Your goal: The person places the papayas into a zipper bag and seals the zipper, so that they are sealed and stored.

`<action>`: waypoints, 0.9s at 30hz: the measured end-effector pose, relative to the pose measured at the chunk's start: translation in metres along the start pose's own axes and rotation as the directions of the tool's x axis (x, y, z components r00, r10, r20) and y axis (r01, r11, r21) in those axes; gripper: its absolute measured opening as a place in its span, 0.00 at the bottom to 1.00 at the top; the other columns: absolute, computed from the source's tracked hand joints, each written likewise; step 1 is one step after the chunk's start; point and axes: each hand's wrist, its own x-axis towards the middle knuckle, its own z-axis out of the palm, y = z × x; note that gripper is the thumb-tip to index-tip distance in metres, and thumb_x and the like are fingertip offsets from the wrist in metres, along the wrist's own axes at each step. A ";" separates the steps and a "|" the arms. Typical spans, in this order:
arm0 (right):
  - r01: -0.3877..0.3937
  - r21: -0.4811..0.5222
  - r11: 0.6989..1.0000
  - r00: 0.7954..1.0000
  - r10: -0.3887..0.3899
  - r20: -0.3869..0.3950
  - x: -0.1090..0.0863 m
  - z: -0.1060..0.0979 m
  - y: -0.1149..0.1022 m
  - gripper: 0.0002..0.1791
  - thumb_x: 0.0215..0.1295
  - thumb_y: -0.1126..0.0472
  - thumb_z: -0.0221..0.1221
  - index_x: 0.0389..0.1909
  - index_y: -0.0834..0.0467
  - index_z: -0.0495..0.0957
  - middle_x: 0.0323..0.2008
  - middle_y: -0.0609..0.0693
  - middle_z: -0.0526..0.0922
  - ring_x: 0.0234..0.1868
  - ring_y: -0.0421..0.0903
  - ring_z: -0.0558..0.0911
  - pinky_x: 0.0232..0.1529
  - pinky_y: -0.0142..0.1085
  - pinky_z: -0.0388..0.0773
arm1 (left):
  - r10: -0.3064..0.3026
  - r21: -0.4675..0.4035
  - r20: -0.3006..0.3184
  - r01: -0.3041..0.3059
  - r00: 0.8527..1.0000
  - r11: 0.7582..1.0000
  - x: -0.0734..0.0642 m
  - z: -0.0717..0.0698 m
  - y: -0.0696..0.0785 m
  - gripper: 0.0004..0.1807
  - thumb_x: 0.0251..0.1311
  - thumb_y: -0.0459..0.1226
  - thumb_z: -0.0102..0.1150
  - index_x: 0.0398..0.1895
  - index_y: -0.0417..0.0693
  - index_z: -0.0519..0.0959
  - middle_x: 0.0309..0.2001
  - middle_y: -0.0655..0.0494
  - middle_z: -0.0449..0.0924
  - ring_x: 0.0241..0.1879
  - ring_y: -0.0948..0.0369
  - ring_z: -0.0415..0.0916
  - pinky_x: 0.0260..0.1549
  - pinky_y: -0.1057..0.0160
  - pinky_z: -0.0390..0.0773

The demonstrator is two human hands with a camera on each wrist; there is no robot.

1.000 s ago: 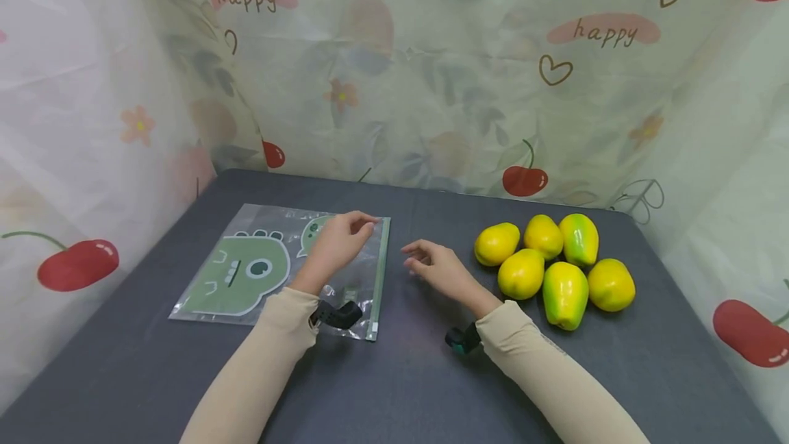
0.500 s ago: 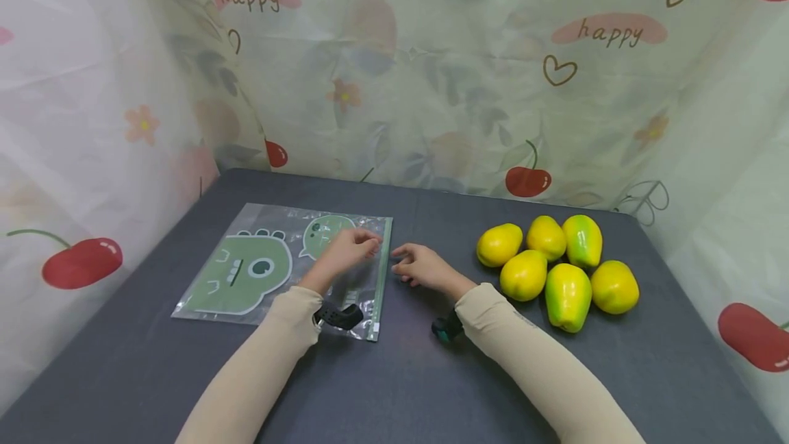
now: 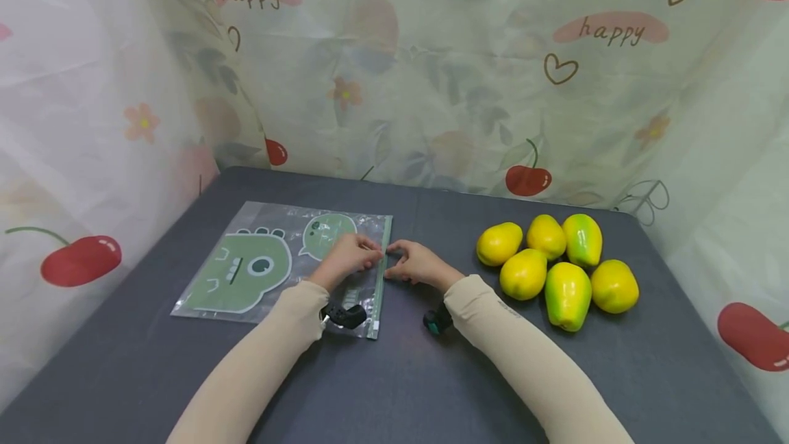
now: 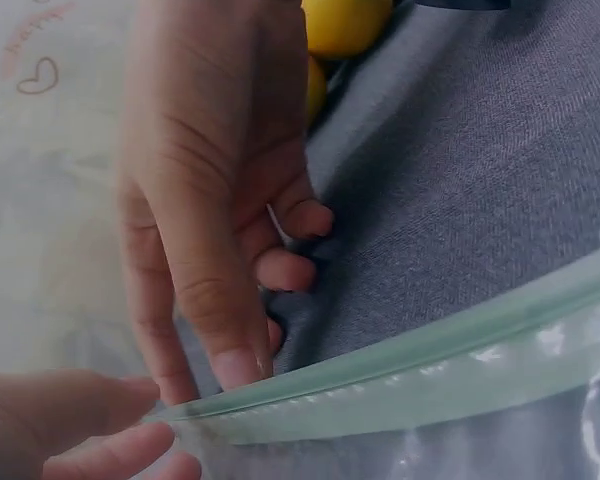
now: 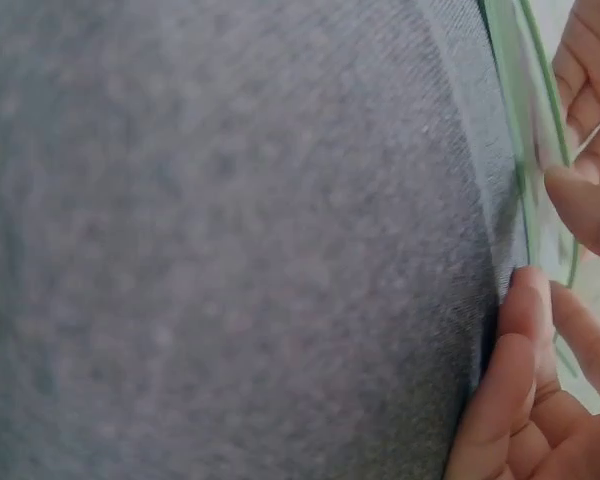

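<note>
Pinching dinosaur-print zip bag (image 3: 259,269), centre-left of frame, by green strip (image 3: 379,293) with left hand (image 3: 347,259) and right hand (image 3: 423,266). Seems early: gripped, lying flat, likely not fully opened, with mango-like fruits (image 3: 566,297) untouched at frame right.

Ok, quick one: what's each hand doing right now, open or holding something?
Left hand: closed, seemingly pinching the green edge of the dinosaur-print zip bag.
Right hand: at that same edge; gripping or just touching, I can't tell.
</note>
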 end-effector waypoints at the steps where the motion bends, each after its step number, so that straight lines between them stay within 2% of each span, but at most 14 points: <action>1: 0.000 -0.008 1.000 1.000 0.000 0.001 0.000 0.000 0.000 0.30 0.58 0.61 0.66 0.63 0.59 0.70 0.20 0.46 0.77 0.21 0.40 0.72 0.22 0.31 0.71 | -0.007 0.009 -0.004 0.007 1.000 1.000 0.000 0.001 0.000 0.12 0.55 0.37 0.64 0.40 0.40 0.84 0.28 0.54 0.83 0.22 0.67 0.74 0.21 0.73 0.71; 5: -0.005 -0.047 0.999 1.000 0.005 -0.002 0.000 0.000 -0.001 0.32 0.57 0.61 0.67 0.64 0.57 0.70 0.21 0.46 0.78 0.21 0.40 0.72 0.23 0.31 0.71 | -0.028 0.053 -0.010 0.028 1.000 0.998 0.002 0.004 0.001 0.12 0.52 0.38 0.68 0.38 0.42 0.84 0.26 0.56 0.82 0.22 0.66 0.73 0.22 0.72 0.69; 12: -0.001 -0.113 0.994 1.000 0.000 -0.006 0.000 0.002 0.001 0.37 0.53 0.60 0.70 0.65 0.54 0.68 0.23 0.46 0.80 0.18 0.40 0.71 0.21 0.30 0.69 | -0.057 0.127 -0.012 0.058 0.998 0.990 0.002 0.006 0.004 0.14 0.50 0.42 0.70 0.36 0.44 0.81 0.33 0.53 0.82 0.28 0.62 0.76 0.25 0.68 0.72; 21: -0.013 -0.096 0.995 1.000 0.011 -0.020 -0.001 0.002 -0.004 0.39 0.50 0.61 0.71 0.65 0.55 0.68 0.21 0.46 0.78 0.19 0.39 0.71 0.20 0.30 0.67 | -0.061 0.143 -0.051 0.068 0.997 0.987 0.001 0.008 0.008 0.13 0.47 0.41 0.72 0.32 0.44 0.80 0.29 0.55 0.79 0.25 0.63 0.71 0.23 0.69 0.69; 27: -0.002 -0.094 0.996 0.999 -0.001 -0.033 -0.003 0.007 -0.004 0.40 0.49 0.61 0.71 0.66 0.56 0.67 0.22 0.46 0.75 0.21 0.39 0.71 0.25 0.30 0.66 | -0.064 0.157 -0.076 0.076 0.995 0.985 0.003 0.010 0.006 0.13 0.46 0.41 0.73 0.30 0.45 0.80 0.29 0.55 0.79 0.26 0.62 0.70 0.23 0.68 0.68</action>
